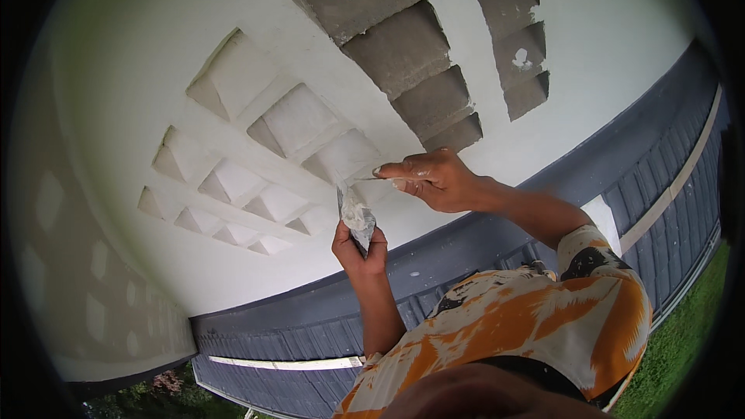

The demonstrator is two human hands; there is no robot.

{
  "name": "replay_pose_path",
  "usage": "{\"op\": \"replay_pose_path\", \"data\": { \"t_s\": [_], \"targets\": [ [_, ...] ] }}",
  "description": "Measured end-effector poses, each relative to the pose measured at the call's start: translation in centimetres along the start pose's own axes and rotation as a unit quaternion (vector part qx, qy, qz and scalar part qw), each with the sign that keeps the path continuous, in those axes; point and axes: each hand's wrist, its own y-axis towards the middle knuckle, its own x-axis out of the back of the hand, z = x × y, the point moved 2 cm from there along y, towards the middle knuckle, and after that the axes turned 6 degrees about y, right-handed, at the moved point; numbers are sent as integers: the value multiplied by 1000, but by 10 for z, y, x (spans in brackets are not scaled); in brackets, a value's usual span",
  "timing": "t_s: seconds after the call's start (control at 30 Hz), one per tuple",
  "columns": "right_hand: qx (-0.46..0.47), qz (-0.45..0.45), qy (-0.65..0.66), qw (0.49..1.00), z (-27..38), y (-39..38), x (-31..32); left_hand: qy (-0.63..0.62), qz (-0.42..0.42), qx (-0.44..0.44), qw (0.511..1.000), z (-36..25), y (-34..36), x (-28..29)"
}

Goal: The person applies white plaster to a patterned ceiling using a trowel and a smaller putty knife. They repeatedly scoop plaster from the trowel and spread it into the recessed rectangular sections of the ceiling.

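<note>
My left hand (358,254) grips a metal blade or board (355,217) heaped with white paste, held upright in front of the wall (155,248). My right hand (431,182) is closed on a thin putty knife (384,178), its blade reaching to just above the paste; whether they touch I cannot tell. White, paste-like smears show on the right fingers. Behind both hands are several square recesses (291,116) with a pale coating. Higher and to the right, other recesses (396,46) are dark grey with rough edges and white specks.
Below the white wall runs a dark grey ledge (291,291) and ribbed roofing (671,217) with pale strips (287,364) lying on it. A patched side wall (58,264) rises at the left. Green grass (687,310) shows beyond the roof edge at right, foliage (140,399) at lower left.
</note>
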Motion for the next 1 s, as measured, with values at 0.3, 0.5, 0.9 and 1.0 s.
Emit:
{"op": "replay_pose_path", "data": {
  "t_s": [0.3, 0.5, 0.9, 1.0],
  "targets": [
    [-111, -122, -110, 980, -22, 53, 50, 10, 18, -22, 1000, -17, 0, -7],
    [-66, -229, -281, 930, -79, 196, 62, 69, -9, -48, 996, -8, -22, -9],
    [-81, -171, -230, 954, -110, 251, 48, 57, -90, -108, 988, -37, -53, 83],
    [-74, -158, -177, 969, -104, 231, 42, 44, -113, -110, 987, -34, -57, 87]
  ]
}}
